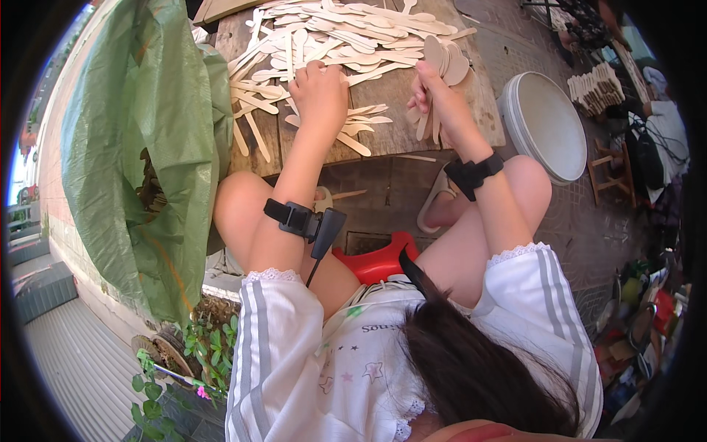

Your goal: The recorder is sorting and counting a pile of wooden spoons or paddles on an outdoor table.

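Observation:
A heap of pale wooden spoons and knives [346, 37] lies across the wooden table [398, 140]. My left hand [322, 92] reaches down onto the near edge of the heap, its fingers curled; whatever the fingertips pinch is hidden beneath them. In my right hand [440, 99] is a small bunch of wooden spoons [448, 62], gripped at the handles with the round bowls pointing away from me. A few loose wooden knives [357, 129] lie to the right of my left wrist, and more spoon handles [252, 132] stick out to its left.
A large green woven plastic sheet [147, 147] hangs at the table's left. Pale stacked buckets [549, 129] stand to the right. Below me is a red stool [379, 258]; a leafy plant [206, 346] is at lower left. Another person [666, 129] sits at far right by bundled wooden pieces [596, 87].

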Demonstrator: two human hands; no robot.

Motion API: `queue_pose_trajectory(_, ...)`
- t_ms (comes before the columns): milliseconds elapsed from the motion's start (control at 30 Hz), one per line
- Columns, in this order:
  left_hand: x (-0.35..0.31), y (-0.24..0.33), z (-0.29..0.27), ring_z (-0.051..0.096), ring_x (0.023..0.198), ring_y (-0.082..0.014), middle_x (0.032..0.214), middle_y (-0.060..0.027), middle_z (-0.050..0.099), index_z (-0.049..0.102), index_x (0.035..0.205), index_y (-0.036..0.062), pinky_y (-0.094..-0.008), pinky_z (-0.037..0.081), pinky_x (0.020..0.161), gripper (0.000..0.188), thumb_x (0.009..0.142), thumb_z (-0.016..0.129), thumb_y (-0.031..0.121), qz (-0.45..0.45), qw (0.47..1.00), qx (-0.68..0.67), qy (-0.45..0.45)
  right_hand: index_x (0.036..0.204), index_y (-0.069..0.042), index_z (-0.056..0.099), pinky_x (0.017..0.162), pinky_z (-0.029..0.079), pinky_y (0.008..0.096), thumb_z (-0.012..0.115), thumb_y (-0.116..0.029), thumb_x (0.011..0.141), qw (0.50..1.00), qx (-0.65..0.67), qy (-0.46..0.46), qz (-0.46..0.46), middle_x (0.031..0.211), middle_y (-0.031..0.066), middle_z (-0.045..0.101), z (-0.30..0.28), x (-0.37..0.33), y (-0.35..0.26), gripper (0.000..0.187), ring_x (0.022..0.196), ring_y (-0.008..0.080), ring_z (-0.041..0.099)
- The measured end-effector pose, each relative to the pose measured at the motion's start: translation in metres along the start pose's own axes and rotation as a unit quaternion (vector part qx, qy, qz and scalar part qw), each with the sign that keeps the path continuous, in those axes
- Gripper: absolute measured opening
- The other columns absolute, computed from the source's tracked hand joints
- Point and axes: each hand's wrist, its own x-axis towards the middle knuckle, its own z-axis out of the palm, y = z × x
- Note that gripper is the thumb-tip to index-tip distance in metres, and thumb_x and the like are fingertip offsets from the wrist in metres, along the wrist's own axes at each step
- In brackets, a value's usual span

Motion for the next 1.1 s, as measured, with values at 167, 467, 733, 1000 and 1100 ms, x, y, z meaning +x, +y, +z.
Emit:
queue_pose_trajectory(167, 0.001, 0.009, -0.005, 0.046, 0.108, -0.0256, 0.115, -0.0061, 0.053, 0.066, 0.097, 0.0134, -0.0424, 0.034, 0.090, 0.021, 0.077, 0.070, 0.020, 0.035, 0.999, -0.020, -0.032, 0.075, -0.012, 0.046, 0.063, 0.046, 0.0245, 0.054, -0.033, 0.094, 0.999, 0.013, 0.029, -0.016, 0.060, -0.0056, 0.040, 0.003, -0.001, -0.005, 0.029, 0.049, 0.0044, 0.035)
queue_pose_trajectory(467, 0.004, 0.001, -0.009, 0.051, 0.102, -0.0269, 0.099, -0.0040, 0.061, 0.069, 0.084, 0.0155, -0.0442, 0.036, 0.087, 0.013, 0.076, 0.072, 0.025, -0.036, 0.994, -0.067, -0.074, 0.078, -0.012, 0.046, 0.063, 0.045, 0.0247, 0.056, -0.032, 0.093, 0.995, 0.029, 0.095, -0.017, 0.059, -0.0060, 0.037, 0.002, 0.001, -0.007, 0.026, 0.049, 0.0048, 0.034)
queue_pose_trajectory(733, 0.020, 0.014, -0.019, 0.056, 0.078, -0.0106, 0.089, -0.0011, 0.065, 0.063, 0.094, 0.0063, -0.0257, 0.040, 0.073, 0.023, 0.085, 0.069, 0.027, -0.179, 0.740, -0.591, -0.267, 0.099, -0.006, 0.054, 0.063, 0.041, 0.0227, 0.056, -0.037, 0.094, 0.978, 0.106, 0.168, -0.061, 0.065, -0.0065, 0.035, -0.008, 0.009, 0.003, 0.032, 0.053, 0.0030, 0.032)
queue_pose_trajectory(1000, 0.001, 0.038, -0.026, 0.054, 0.086, -0.0070, 0.089, 0.0020, 0.062, 0.060, 0.097, 0.0071, -0.0229, 0.042, 0.077, 0.026, 0.087, 0.067, 0.030, -0.083, 0.613, -0.648, -0.444, 0.092, -0.011, 0.052, 0.060, 0.038, 0.0220, 0.067, -0.037, 0.087, 0.977, 0.210, -0.005, -0.033, 0.071, -0.0058, 0.041, 0.002, 0.001, -0.005, 0.031, 0.061, 0.0052, 0.038)
queue_pose_trajectory(1100, 0.004, 0.035, -0.032, 0.056, 0.088, -0.0090, 0.097, -0.0011, 0.062, 0.061, 0.103, 0.0068, -0.0228, 0.042, 0.080, 0.026, 0.086, 0.067, 0.025, -0.127, 0.687, -0.598, -0.393, 0.079, -0.013, 0.045, 0.062, 0.039, 0.0252, 0.064, -0.030, 0.089, 0.968, 0.243, 0.010, -0.058, 0.071, -0.0031, 0.042, -0.002, 0.003, -0.007, 0.028, 0.063, 0.0084, 0.042)
